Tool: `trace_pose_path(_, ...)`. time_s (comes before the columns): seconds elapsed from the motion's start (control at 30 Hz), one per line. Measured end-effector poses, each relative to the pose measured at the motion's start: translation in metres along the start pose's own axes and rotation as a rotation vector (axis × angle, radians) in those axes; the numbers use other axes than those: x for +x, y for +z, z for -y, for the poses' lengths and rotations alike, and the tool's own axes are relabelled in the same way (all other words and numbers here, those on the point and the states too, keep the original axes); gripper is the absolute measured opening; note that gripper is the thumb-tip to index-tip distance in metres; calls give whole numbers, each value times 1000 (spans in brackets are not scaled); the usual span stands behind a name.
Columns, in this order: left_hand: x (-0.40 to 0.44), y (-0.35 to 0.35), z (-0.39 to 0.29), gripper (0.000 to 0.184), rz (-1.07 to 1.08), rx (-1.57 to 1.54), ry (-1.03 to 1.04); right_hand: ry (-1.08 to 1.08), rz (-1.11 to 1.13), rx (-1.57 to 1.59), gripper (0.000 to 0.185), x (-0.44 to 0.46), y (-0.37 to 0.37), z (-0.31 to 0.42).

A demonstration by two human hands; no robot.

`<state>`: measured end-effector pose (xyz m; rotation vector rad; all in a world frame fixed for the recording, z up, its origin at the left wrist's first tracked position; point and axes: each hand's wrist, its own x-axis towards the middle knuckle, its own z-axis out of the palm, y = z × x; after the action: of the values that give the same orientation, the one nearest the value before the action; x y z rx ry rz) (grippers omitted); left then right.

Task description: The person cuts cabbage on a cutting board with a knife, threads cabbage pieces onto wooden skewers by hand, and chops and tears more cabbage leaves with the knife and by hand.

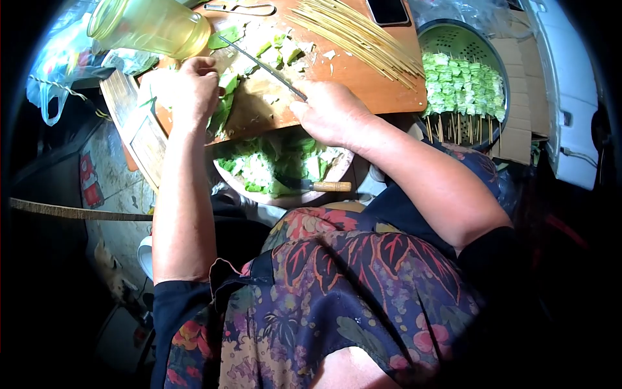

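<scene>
My right hand [334, 113] grips a knife [262, 65], seen almost edge-on as a long thin dark strip slanting up to the left over the wooden cutting board [363, 84]. Its handle is hidden in my fist. At the board's left side, my left hand [199, 89] has its fingers curled in beside green leaves [223, 107]. Whatever lies within those fingers is hidden. Cut pieces of leafy greens [278, 52] are scattered on the board beyond both hands.
A bundle of bamboo skewers [356, 39], a phone [389, 10] and a yellowish jar [152, 29] are at the back. Leaf-loaded skewers [463, 87] sit in a green colander [447, 35] at right. Below the board, a bowl [259, 198] holds leaves and a wooden-handled tool [332, 187].
</scene>
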<state>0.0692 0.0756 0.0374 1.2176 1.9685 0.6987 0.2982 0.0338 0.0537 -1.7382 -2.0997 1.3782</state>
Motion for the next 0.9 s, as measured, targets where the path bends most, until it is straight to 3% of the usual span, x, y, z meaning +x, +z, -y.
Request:
trace_pose_path(0.13,1,-36,28,20,-287,493,326,-47,-9,2,33,-7,1,2)
trace_pose_path(0.33,-24,-63,49,45,-123,807,-9,-172,-14,-25,30,-14,14,-2)
trace_pose_path(0.47,-26,-57,63,59,-58,680,-88,-147,20,-114,32,-14,21,-1)
trace_pose_path(0.57,-29,-45,72,56,-110,621,-79,-162,7,-117,32,-14,23,1)
trace_pose_path(0.63,-30,-39,78,52,-317,609,51,-162,18,-119,32,-14,21,3)
trace_pose_path(0.67,-26,-41,84,52,-319,607,49,-158,27,-116,32,-14,21,4)
trace_pose_path(0.73,-16,-47,89,43,-61,175,-65,-159,28,-114,30,-13,20,6)
trace_pose_path(0.77,-15,-47,90,43,-60,175,-66,-161,25,-112,30,-13,20,6)
trace_pose_path(0.83,-16,-49,89,32,5,-115,-321,-165,25,-108,30,-12,19,7)
trace_pose_path(0.9,-20,-48,86,31,-13,-132,-334,-169,22,-103,30,-11,17,8)
